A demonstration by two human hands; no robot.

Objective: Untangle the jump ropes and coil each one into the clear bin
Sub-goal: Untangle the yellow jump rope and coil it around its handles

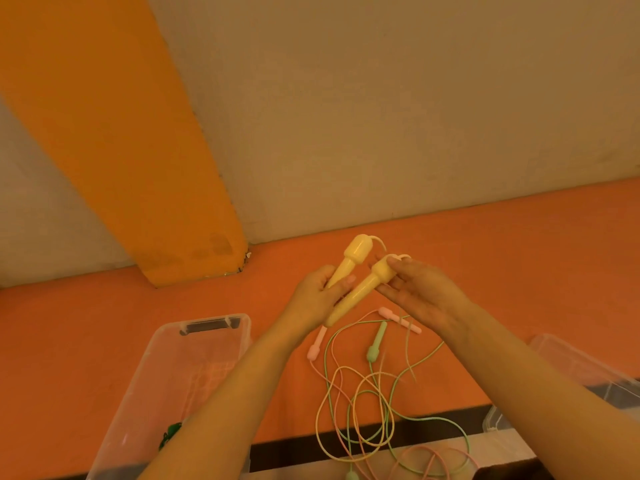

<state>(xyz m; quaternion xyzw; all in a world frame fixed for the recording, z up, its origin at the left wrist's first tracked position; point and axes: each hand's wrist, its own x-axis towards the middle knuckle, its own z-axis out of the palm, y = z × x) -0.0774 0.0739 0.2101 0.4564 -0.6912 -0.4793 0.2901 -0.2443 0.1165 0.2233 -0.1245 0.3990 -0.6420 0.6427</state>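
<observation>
1. Two yellow handles are up off the floor in our hands. Our left hand curls its fingers round the stem of the far yellow handle, bulb end pointing up and away from us.
2. Our right hand pinches the bulb of the near yellow handle between thumb and fingertips. Its long axis slants down toward our left, so its tail end lies against the left palm — the left hand is the nearer one to take both.
3. From each bulb a thin yellow cord loops out and passes behind the right hand. We cannot follow it down, though it probably joins the tangle.
4. Below our hands, on the orange floor, the tangle of ropes lies spread, with pink, green and yellowish strands crossing. Two pink handles and a green handle rest among them, and another green handle shows at the bottom edge.
5. To our left stands the clear bin, open — something green sits low inside, too hidden to name. A second clear container stands at our right.
6. We judge the next step is pairing the handles in the left hand, freeing the right to draw the yellow cord out of the tangle.
</observation>
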